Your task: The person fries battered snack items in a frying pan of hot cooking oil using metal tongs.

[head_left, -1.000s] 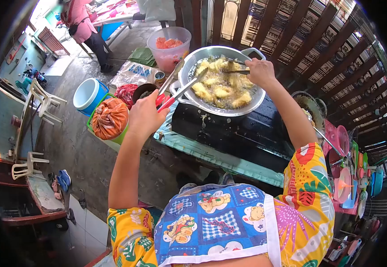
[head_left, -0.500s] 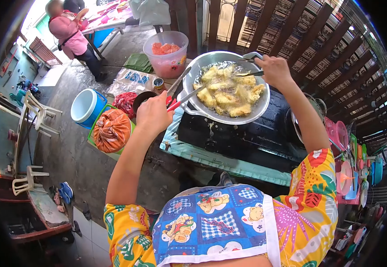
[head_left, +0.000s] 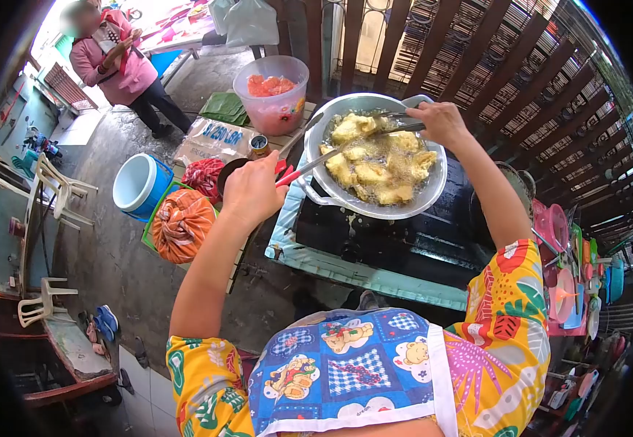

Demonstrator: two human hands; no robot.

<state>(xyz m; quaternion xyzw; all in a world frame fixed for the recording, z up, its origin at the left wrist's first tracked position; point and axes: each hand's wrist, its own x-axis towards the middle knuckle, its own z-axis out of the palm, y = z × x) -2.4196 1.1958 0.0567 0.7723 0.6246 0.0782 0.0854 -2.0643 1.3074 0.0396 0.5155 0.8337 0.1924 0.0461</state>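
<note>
A large silver pan (head_left: 315, 171) on the stove holds bubbling oil and several battered golden pieces (head_left: 371, 173). My left hand (head_left: 253, 191) is closed around red-handled tongs (head_left: 304, 170); their two metal arms spread apart, one reaching over the oil and the other along the pan's left rim. On the far right side of the pan, my right hand (head_left: 440, 122) is closed on a dark-handled metal utensil (head_left: 402, 128). Its front part lies over the pieces at the back of the oil. The exact shape of its tip cannot be made out.
Left of the pan stand a tub of orange-pink food (head_left: 271, 86), a can (head_left: 259, 144), a blue pail (head_left: 138, 182) and an orange cloth bundle (head_left: 184, 226). The black stovetop (head_left: 389, 244) is in front. A slatted fence (head_left: 477, 58) rises behind. Another person (head_left: 123, 65) stands far left.
My right hand has come down slightly, and its utensil reaches further left over the oil. Pieces in the pan have shifted. The other person has turned and now stands more upright.
</note>
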